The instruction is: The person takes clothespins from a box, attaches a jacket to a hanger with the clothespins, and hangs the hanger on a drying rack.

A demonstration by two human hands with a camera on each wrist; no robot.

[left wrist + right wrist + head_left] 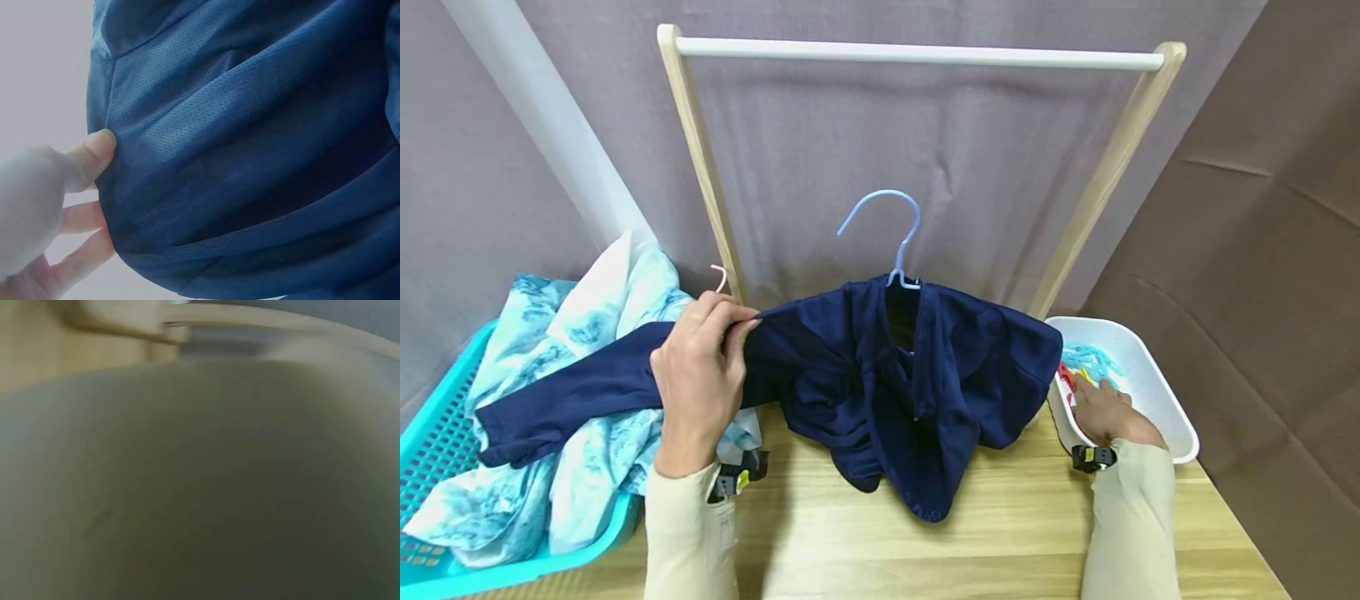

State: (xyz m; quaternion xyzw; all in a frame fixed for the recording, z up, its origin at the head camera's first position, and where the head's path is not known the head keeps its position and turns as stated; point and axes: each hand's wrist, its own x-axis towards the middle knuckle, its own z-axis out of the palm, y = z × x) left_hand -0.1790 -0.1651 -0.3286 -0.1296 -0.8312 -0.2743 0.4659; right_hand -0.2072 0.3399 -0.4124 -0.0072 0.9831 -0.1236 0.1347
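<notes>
While left hand [698, 371] pinches navy garment [955, 367], right hand [1108, 412] reaches into tray [1156, 387].

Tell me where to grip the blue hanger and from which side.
Best pinch the blue hanger by its bare stem, just above the garment, probably from the right: the hook opens down and left, and the left hand holds the garment on that side.

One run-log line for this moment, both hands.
left hand: pinches navy long-sleeved top | right hand: inside white tray, grip unclear | blue hanger: in top's neck, off white rail
</notes>
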